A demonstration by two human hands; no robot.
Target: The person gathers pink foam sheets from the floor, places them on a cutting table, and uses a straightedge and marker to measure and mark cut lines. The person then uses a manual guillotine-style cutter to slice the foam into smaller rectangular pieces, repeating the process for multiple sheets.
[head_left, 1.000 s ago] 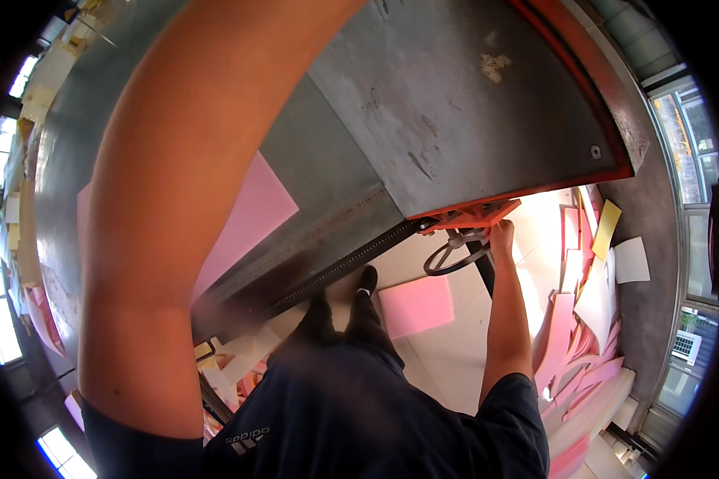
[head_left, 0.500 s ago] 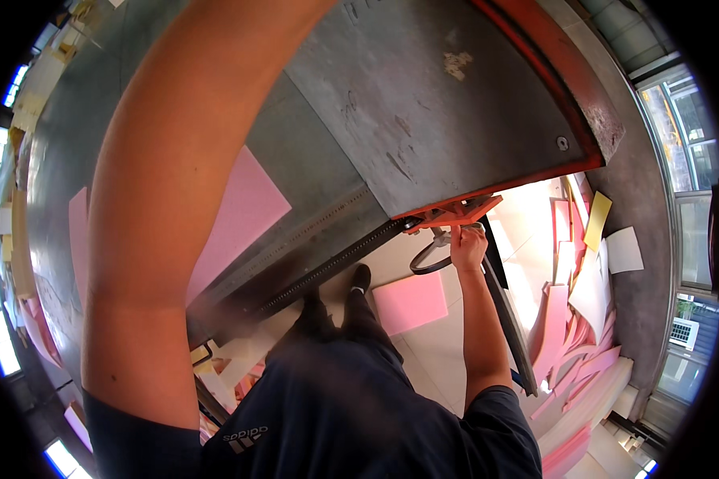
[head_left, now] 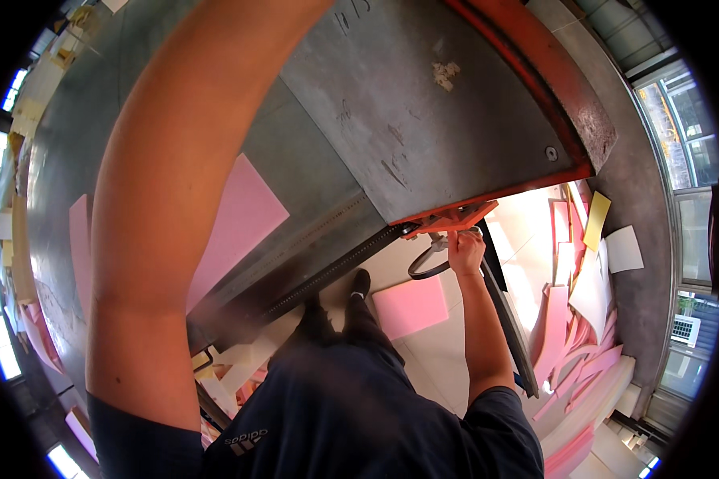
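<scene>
Seen from the head camera, a person in a dark short-sleeved shirt [head_left: 351,407] stands at a large grey steel machine table [head_left: 423,104] edged with a worn red-painted rim [head_left: 551,80]. The right hand [head_left: 465,252] reaches down below the table's near corner, its fingers curled around the rim of a dark round handwheel [head_left: 425,265] that sits just under an orange bracket [head_left: 454,218] on the table's underside. The left arm [head_left: 176,199] rises across the left half of the view and leaves at the upper edge; the left hand itself is out of sight, so its grip cannot be told. A pink foam sheet [head_left: 236,227] lies flat on the table just right of that arm, beside a dark ruled strip [head_left: 335,267] running along the table's front edge. On the pale floor, a smaller pink foam block [head_left: 411,306] rests just right of the person's dark shoe [head_left: 360,283] and below the handwheel. Further right, a heap of pink foam offcuts [head_left: 571,351] spreads near a long dark bar [head_left: 507,319], with a yellow sheet [head_left: 596,220] and a white sheet [head_left: 624,248] beyond it, near the windows [head_left: 683,144].
</scene>
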